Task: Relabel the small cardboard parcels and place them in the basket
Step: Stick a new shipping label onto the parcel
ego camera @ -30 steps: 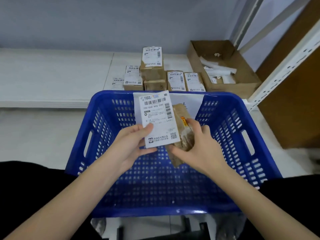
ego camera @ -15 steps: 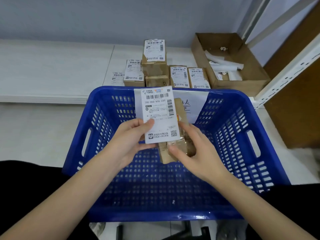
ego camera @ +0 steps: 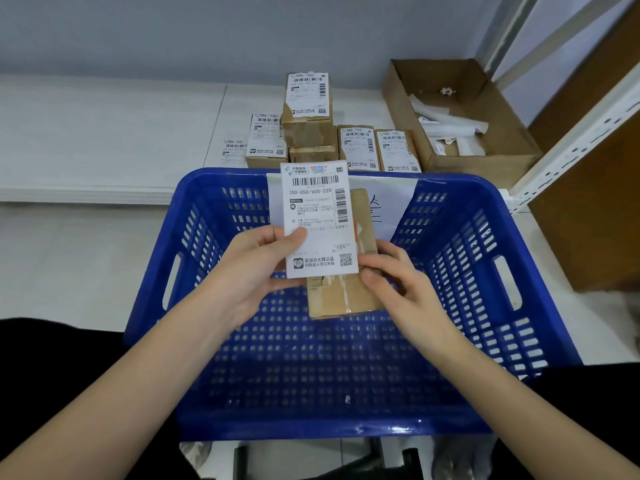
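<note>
Left hand pinches the shipping label while our right hand grips the small parcel above the empty blue basket, so we judge we're mid-relabel: next, square it and press it down.

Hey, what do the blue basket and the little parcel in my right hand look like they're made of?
The basket looks like moulded plastic: glossy blue, with slotted walls and cut-out handles. The parcel looks like matte brown cardboard, with shiny clear tape along its seam.
</note>
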Available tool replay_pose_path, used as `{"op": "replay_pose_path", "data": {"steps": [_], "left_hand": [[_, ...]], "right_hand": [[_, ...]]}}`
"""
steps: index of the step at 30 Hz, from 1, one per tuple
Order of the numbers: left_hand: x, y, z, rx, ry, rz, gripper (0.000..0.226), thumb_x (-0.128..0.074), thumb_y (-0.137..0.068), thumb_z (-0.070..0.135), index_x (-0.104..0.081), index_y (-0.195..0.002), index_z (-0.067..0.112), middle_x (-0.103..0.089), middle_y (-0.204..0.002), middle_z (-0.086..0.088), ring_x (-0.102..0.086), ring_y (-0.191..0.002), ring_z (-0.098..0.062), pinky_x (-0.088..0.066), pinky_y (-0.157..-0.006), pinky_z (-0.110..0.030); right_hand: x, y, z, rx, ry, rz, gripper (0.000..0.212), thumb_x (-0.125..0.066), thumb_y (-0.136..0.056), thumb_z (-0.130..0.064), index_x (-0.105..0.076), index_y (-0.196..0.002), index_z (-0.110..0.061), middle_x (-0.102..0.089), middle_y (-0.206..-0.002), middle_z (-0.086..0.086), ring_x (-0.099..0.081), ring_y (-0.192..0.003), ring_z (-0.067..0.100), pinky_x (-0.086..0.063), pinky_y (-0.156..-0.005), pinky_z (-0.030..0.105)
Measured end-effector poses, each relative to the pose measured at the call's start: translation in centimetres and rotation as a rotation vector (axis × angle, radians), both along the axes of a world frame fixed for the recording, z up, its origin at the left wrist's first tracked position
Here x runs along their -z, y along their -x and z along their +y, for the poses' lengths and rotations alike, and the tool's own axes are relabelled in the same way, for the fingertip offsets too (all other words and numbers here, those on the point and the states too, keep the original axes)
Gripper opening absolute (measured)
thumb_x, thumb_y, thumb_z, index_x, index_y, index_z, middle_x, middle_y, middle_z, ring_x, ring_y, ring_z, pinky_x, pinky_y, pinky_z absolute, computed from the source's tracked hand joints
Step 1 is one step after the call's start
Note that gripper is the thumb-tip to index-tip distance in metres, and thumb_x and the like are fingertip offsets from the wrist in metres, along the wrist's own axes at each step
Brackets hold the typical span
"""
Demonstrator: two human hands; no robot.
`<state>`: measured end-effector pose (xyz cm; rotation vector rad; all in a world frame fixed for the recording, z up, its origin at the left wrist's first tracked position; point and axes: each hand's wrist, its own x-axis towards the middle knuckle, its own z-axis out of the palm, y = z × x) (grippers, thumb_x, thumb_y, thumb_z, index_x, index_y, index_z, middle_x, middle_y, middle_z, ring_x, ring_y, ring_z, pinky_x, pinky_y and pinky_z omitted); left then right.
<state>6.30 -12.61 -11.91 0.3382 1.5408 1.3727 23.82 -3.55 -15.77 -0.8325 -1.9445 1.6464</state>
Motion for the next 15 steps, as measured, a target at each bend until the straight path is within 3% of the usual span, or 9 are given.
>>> {"op": "replay_pose_path", "data": {"steps": [3,6,7,10,12,15], "left_hand": [[0.05,0.08,0.05,-0.006,0.005,0.026,0.018,-0.059,-0.093,0.021,-0.06,-0.081,0.007,-0.074,-0.097,-0.008,-0.07,-0.092,-0.021,-0.06,-0.074,-0.036],[0.21,0.03,0.09,-0.014,0.019,0.053,0.018,-0.06,-0.093,0.021,-0.062,-0.08,0.008,-0.074,-0.096,-0.009,-0.068,-0.089,-0.02,-0.06,-0.076,-0.035],[0.26,0.01,0.1,-0.016,0.02,0.056,0.018,-0.061,-0.092,0.021,-0.062,-0.08,0.008,-0.074,-0.095,-0.009,-0.068,-0.088,-0.019,-0.059,-0.076,-0.034],[0.29,-0.05,0.17,-0.013,0.022,0.057,0.017,-0.061,-0.092,0.021,-0.063,-0.081,0.008,-0.074,-0.096,-0.008,-0.067,-0.09,-0.02,-0.058,-0.081,-0.037],[0.3,-0.07,0.27,-0.017,0.024,0.06,0.018,-0.061,-0.092,0.021,-0.063,-0.081,0.008,-0.074,-0.097,-0.009,-0.067,-0.092,-0.021,-0.057,-0.084,-0.04],[0.26,-0.13,0.37,-0.025,0.028,0.06,0.018,-0.061,-0.092,0.021,-0.062,-0.079,0.008,-0.074,-0.096,-0.009,-0.068,-0.089,-0.02,-0.058,-0.083,-0.04]], "right_hand": [[0.28,0.08,0.1,0.016,0.098,0.037,0.027,-0.058,-0.093,-0.008,-0.074,-0.09,-0.029,-0.047,-0.135,-0.009,-0.045,-0.126,0.001,-0.044,-0.101,0.028],[0.05,0.19,0.08,0.02,0.153,0.058,0.011,-0.066,-0.085,-0.024,-0.076,-0.084,-0.028,-0.047,-0.136,-0.012,-0.045,-0.128,0.004,-0.045,-0.101,0.038],[-0.09,0.18,0.04,0.016,0.16,0.052,0.009,-0.07,-0.083,-0.029,-0.076,-0.087,-0.024,-0.047,-0.136,-0.012,-0.045,-0.128,0.003,-0.046,-0.101,0.038],[-0.24,0.1,0.07,0.027,0.124,0.026,0.028,-0.067,-0.072,-0.037,-0.075,-0.091,-0.017,-0.045,-0.138,-0.011,-0.043,-0.127,-0.001,-0.049,-0.097,0.028],[-0.27,0.12,0.14,0.031,0.103,0.024,0.028,-0.066,-0.071,-0.037,-0.074,-0.09,-0.018,-0.045,-0.138,-0.01,-0.043,-0.128,-0.001,-0.048,-0.095,0.021],[-0.05,0.11,0.38,0.037,0.105,0.025,0.022,-0.066,-0.072,-0.036,-0.075,-0.087,-0.022,-0.047,-0.136,-0.009,-0.043,-0.128,0.0,-0.049,-0.093,0.022]]}}
